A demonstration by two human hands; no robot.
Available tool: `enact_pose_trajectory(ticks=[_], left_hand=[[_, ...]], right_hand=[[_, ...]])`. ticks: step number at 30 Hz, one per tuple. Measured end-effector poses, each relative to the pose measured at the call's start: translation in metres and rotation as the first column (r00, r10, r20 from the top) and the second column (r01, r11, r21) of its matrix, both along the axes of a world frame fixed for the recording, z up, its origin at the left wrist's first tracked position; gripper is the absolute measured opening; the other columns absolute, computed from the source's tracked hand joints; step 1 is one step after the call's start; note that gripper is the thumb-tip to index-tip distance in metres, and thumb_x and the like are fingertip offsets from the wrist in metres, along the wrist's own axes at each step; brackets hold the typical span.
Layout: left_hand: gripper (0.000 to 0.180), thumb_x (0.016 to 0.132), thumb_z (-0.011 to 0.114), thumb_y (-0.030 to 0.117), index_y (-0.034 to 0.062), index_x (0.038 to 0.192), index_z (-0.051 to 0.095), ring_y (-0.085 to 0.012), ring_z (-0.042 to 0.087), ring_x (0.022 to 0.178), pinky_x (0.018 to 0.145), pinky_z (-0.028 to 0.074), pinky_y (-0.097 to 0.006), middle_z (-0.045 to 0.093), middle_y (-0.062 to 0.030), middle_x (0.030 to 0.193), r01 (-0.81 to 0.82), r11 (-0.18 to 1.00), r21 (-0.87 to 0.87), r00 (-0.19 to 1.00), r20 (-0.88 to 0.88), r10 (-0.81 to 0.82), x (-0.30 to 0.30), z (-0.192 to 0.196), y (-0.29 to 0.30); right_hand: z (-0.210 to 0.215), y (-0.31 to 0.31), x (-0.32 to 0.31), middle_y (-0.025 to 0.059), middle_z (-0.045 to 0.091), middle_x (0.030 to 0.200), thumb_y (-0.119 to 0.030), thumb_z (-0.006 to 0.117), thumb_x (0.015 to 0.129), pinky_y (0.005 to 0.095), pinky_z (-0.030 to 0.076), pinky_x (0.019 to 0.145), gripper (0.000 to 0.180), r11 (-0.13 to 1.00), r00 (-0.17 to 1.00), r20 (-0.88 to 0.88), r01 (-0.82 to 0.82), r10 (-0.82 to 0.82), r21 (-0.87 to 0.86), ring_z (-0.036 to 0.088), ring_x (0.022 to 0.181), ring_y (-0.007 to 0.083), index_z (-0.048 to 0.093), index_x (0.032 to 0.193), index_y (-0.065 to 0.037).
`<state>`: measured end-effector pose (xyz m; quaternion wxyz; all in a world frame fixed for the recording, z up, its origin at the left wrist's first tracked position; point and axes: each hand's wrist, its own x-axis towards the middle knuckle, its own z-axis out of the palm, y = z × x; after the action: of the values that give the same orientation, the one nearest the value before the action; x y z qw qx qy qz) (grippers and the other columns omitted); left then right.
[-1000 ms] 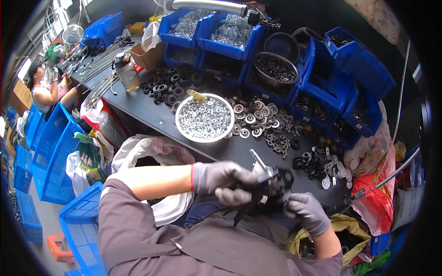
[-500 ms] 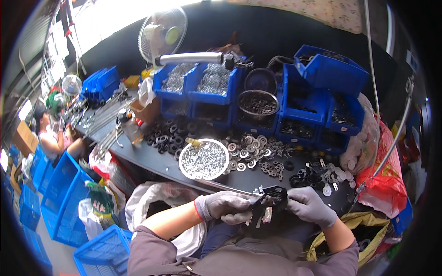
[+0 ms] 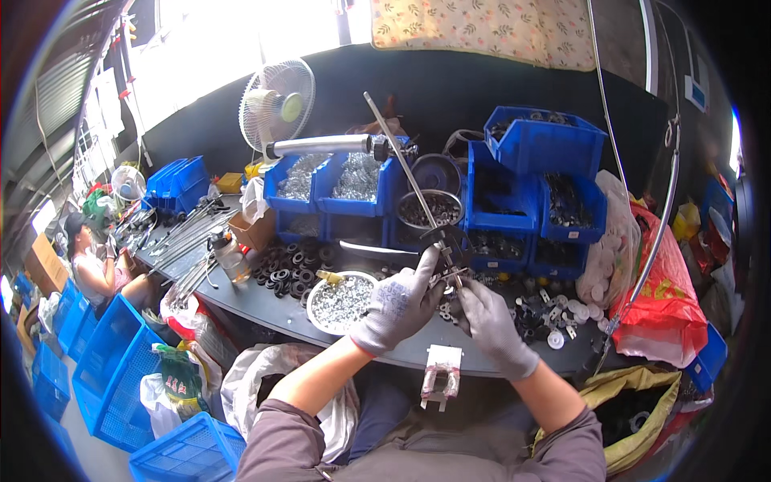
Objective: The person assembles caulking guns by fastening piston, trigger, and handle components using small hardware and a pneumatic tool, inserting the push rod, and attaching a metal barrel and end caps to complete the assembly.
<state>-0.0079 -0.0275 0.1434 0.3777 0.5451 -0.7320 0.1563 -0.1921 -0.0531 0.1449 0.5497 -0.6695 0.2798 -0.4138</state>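
Note:
Both hands wear grey gloves and meet over the front of the bench. A long metal rod leans up and to the left between them, with a flat black part around it near its lower end. My left hand is closed on the lower part of the rod, thumb and forefinger near small metal pieces there. My right hand is closed at the rod's bottom end; its fingertips partly hide what they grip. Below the hands, a pale metal bracket sticks out at the bench's front edge.
A bowl of small metal parts stands left of my hands, beside black rings. Blue bins line the back, with a fan behind. White discs lie at right, near a red sack. A person sits far left.
The rod has swung from lying low and nearly level to a steep tilt away from me. Both hands have moved up and forward with it. The bracket at the bench edge now shows clearly.

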Motion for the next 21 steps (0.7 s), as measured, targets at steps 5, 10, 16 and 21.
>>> enact_pose_trajectory(ticks=[5, 10, 16, 21], left_hand=[[0.057, 0.088, 0.07, 0.014, -0.002, 0.139, 0.049, -0.0369, 0.065, 0.064, 0.058, 0.052, -0.045, 0.064, -0.0188, 0.073, -0.18, 0.965, -0.191, 0.97, -0.199, 0.141, 0.053, 0.007, -0.024], [0.056, 0.087, 0.071, 0.014, -0.0033, 0.137, 0.051, -0.0366, 0.065, 0.066, 0.059, 0.052, -0.043, 0.065, -0.0187, 0.075, -0.168, 0.966, -0.198, 0.969, -0.215, 0.124, 0.084, 0.017, -0.018], [0.07, 0.085, 0.075, 0.016, -0.0091, 0.142, 0.042, -0.0293, 0.061, 0.053, 0.049, 0.047, -0.04, 0.06, -0.0144, 0.064, -0.017, 0.971, -0.238, 1.0, -0.014, 0.014, 0.026, 0.012, -0.001], [0.073, 0.082, 0.076, 0.011, -0.0091, 0.143, 0.042, -0.0257, 0.06, 0.048, 0.047, 0.046, -0.037, 0.06, -0.0111, 0.061, 0.039, 0.967, -0.25, 0.999, 0.024, -0.034, 0.016, 0.023, 0.015]], right_hand=[[-0.044, 0.011, -0.049, -0.0025, 0.05, 0.063, -0.012, 0.045, 0.102, 0.0242, 0.034, 0.051, 0.027, 0.992, 0.972, -0.231, 0.024, -0.052, -0.125, 0.042, 0.055, 0.0051, 0.066, 0.109, 0.005], [-0.08, 0.032, -0.124, 0.0003, 0.059, 0.067, -0.012, 0.05, 0.098, 0.0222, 0.039, 0.053, 0.029, 0.976, 0.957, -0.286, 0.017, 0.047, 0.217, 0.049, 0.057, 0.0053, 0.065, 0.119, 0.003], [-0.078, 0.031, -0.062, 0.0036, 0.064, 0.087, -0.01, 0.052, 0.1, 0.0204, 0.039, 0.055, 0.039, 0.991, 0.996, -0.003, 0.088, -0.088, 0.105, 0.051, 0.064, 0.0046, 0.057, 0.137, -0.001], [-0.082, 0.019, -0.048, 0.003, 0.057, 0.079, -0.011, 0.054, 0.101, 0.0221, 0.037, 0.052, 0.04, 0.977, 0.982, 0.171, 0.115, -0.085, -0.178, 0.044, 0.058, 0.0062, 0.055, 0.14, -0.003]])
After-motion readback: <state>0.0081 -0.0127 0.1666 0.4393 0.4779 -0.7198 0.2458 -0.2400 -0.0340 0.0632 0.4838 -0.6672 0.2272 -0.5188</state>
